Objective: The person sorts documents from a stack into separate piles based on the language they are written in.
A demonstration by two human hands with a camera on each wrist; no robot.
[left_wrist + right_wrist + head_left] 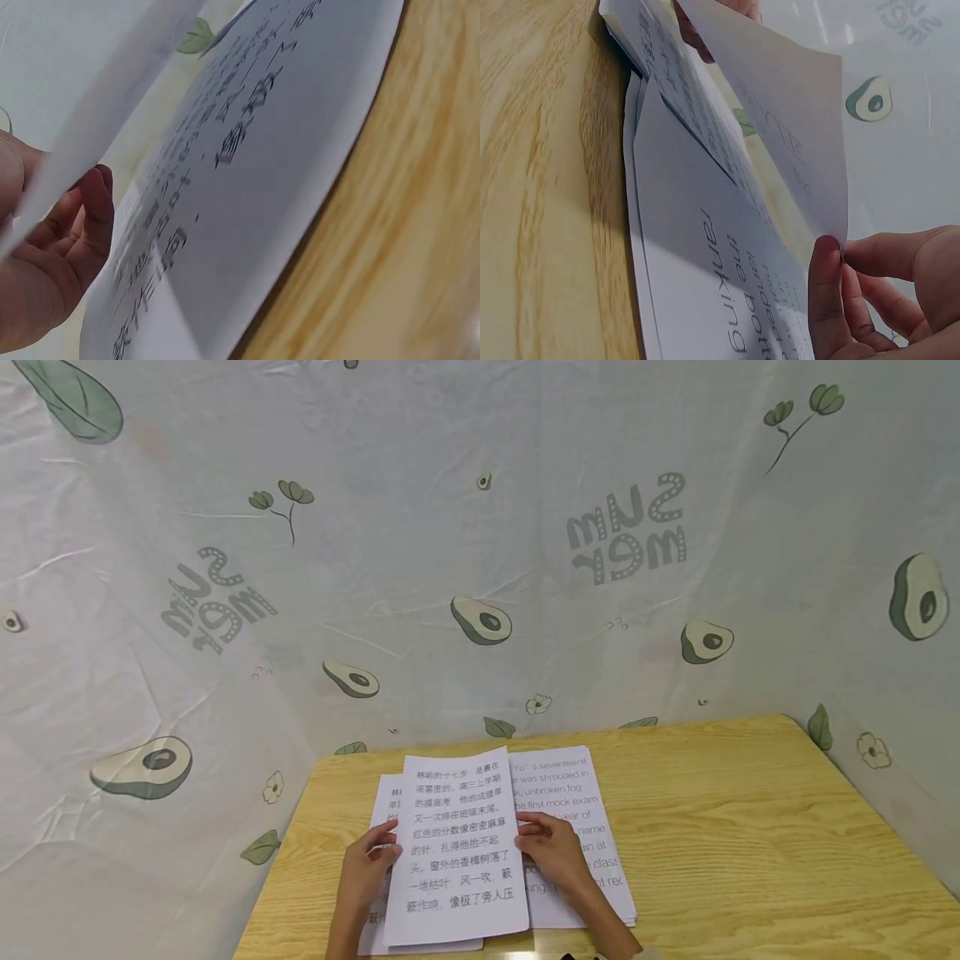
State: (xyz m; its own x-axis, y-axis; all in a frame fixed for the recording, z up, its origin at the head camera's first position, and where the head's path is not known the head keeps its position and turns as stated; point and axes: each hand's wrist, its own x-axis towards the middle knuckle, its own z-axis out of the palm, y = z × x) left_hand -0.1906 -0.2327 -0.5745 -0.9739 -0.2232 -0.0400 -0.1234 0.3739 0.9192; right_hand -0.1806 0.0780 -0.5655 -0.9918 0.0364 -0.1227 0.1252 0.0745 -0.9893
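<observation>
Both hands hold up a white sheet of paper (457, 922) printed with Chinese characters. My left hand (366, 864) pinches its left edge between thumb and fingers, and my right hand (558, 856) pinches the right edge. Under the sheet to the left lies a stack of Chinese-printed paper (381, 814), partly hidden by it. A stack of English-printed paper (558, 764) lies on the right, partly covered by the sheet and right forearm. The right wrist view shows the raised sheet (802, 97) tilted above both stacks, a gap beneath it.
A wood-grain table (720, 827) carries the papers and extends well to the right. Behind and beside it hangs a pale curtain (420, 527) patterned with avocados, leaves and lettering. The stacks overlap slightly near the table's front.
</observation>
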